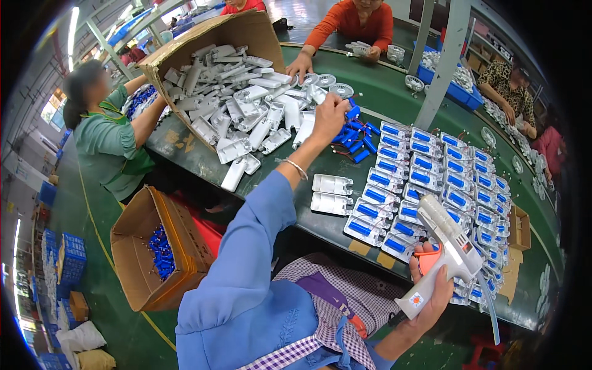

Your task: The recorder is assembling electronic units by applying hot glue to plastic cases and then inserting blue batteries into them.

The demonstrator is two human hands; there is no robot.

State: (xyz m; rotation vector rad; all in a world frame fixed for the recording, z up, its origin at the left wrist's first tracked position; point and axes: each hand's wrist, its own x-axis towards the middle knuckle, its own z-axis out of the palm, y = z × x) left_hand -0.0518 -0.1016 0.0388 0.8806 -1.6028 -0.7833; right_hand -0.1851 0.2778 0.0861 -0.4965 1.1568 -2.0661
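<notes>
My left hand [331, 118] reaches across the table, fingers closed on a blue battery cell [353, 112] at the edge of a heap of wired blue cells [356, 139]. Just beyond its knuckles a white housing [316, 94] tilts up from the pile. In my right hand [439, 290] is a white hot glue gun [455, 246], its nozzle pointing up and left, a finger by the orange trigger. A translucent glue stick [490, 311] hangs from its back. Beneath the gun lie rows of white housings with blue cells [422, 163]. Two housings without cells [333, 184] lie left of these rows.
A tipped cardboard box [265, 34] spills white housings [246, 98] over the table. An open carton [132, 246] with blue cells stands at lower left. A metal post [441, 68] rises beyond the rows. Co-workers [354, 24] sit across the table; another person [102, 135] stands at left.
</notes>
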